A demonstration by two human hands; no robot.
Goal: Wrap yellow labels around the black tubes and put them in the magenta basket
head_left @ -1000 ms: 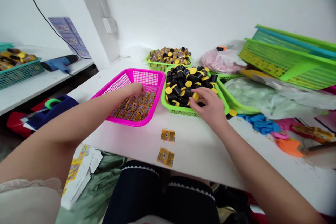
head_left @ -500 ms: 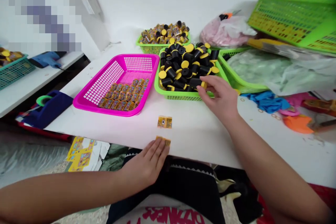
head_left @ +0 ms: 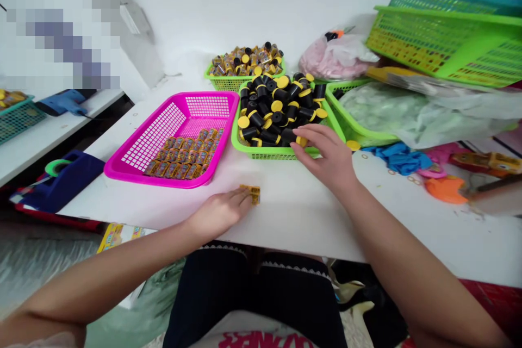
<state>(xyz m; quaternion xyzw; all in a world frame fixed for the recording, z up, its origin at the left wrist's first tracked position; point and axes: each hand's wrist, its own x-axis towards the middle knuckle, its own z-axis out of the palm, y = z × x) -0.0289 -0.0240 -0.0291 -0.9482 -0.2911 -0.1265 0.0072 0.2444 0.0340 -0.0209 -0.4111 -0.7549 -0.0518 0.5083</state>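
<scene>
My left hand (head_left: 218,211) lies near the front edge of the white table (head_left: 293,212), its fingertips pinching a small yellow label (head_left: 252,192). My right hand (head_left: 328,157) is at the front rim of a green basket (head_left: 269,152) heaped with black canisters with yellow caps (head_left: 277,111), and its fingers close around one canister (head_left: 294,137). Left of that stands a pink basket (head_left: 163,125) with rows of the same labels (head_left: 183,153). Behind it, a smaller green basket (head_left: 228,82) holds labelled canisters (head_left: 244,60).
A green basket with a plastic bag (head_left: 359,133) and stacked green baskets (head_left: 440,43) crowd the right. A loose yellow cap (head_left: 353,145), blue cloth (head_left: 402,156) and orange piece (head_left: 446,189) lie nearby. A blue tape dispenser (head_left: 65,176) and a side table (head_left: 36,136) are left.
My left hand left the pink basket, reached the label at the table's edge, then slid forward to the other label; only one label shows now. My right hand drew back to the basket's rim.
</scene>
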